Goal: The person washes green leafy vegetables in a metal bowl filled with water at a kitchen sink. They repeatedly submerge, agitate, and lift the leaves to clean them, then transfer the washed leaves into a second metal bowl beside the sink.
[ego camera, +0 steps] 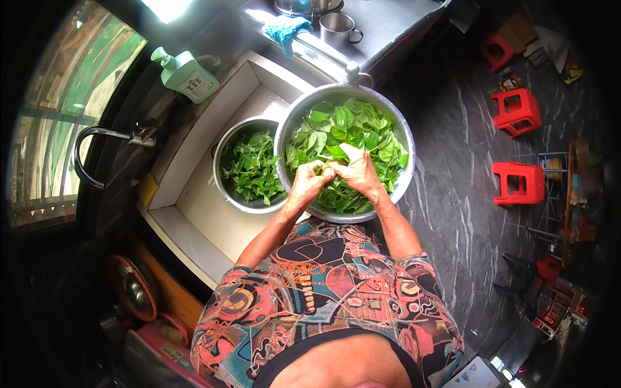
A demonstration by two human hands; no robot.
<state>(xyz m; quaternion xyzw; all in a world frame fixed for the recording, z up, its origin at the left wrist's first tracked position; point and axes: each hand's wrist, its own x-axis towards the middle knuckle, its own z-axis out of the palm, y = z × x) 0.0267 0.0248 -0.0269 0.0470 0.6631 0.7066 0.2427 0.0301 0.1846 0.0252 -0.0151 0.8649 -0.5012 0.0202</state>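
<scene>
A large round metal basin (410, 169) is filled with green leaves (344, 119). Above it my left hand (310, 180) and my right hand (358, 170) meet, fingertips pinched together on a leafy green sprig (336, 153). One broad leaf of the sprig lies by my right thumb. A smaller metal bowl (219, 182) sits in the sink to the left, touching or close beside the basin, with darker, smaller-looking leaves (254, 167) in it. What the fingertips pinch is partly hidden by the fingers.
The pale sink (194, 199) surrounds the smaller bowl. A chrome faucet (89, 145) and a green pump bottle (190, 77) stand at its left. A metal mug (337, 30) and a blue mesh cloth (288, 30) are beyond the basin. Red plastic stools (519, 183) stand on the dark floor at right.
</scene>
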